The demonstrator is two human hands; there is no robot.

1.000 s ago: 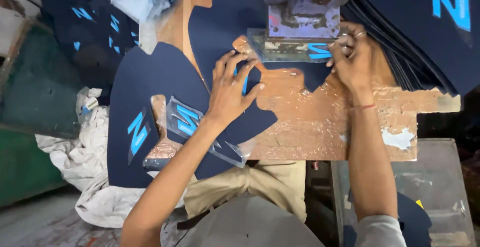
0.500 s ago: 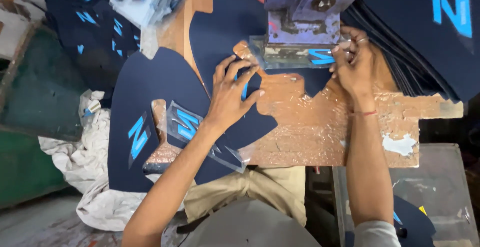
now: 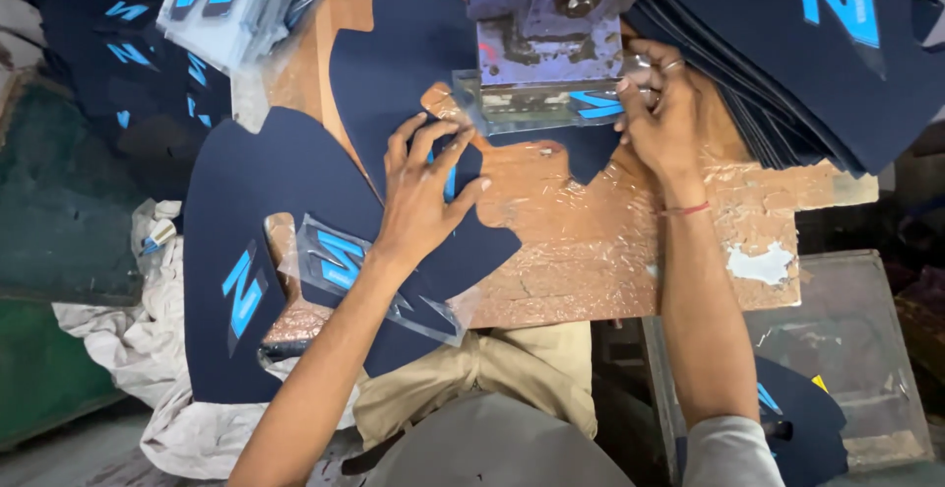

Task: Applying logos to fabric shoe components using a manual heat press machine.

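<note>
My left hand (image 3: 421,192) lies flat with fingers spread on a navy blue shoe-upper piece (image 3: 404,93) on the wooden work board (image 3: 610,251), covering a light blue logo. My right hand (image 3: 661,113) pinches the far end of the same piece under the metal press head (image 3: 551,14), beside a blue logo and the press's clear plate (image 3: 532,105). A second navy piece (image 3: 256,251) with a blue logo lies to the left. Clear film logo transfers (image 3: 340,260) rest near my left forearm.
A stack of navy pieces with blue logos (image 3: 827,44) sits at the upper right. A bundle of clear film transfers (image 3: 246,0) lies at the upper left. More navy pieces (image 3: 128,44) are piled on the left. White cloth (image 3: 128,339) hangs below.
Both hands have stayed on the navy piece under the press, and my left hand's fingers have spread a little.
</note>
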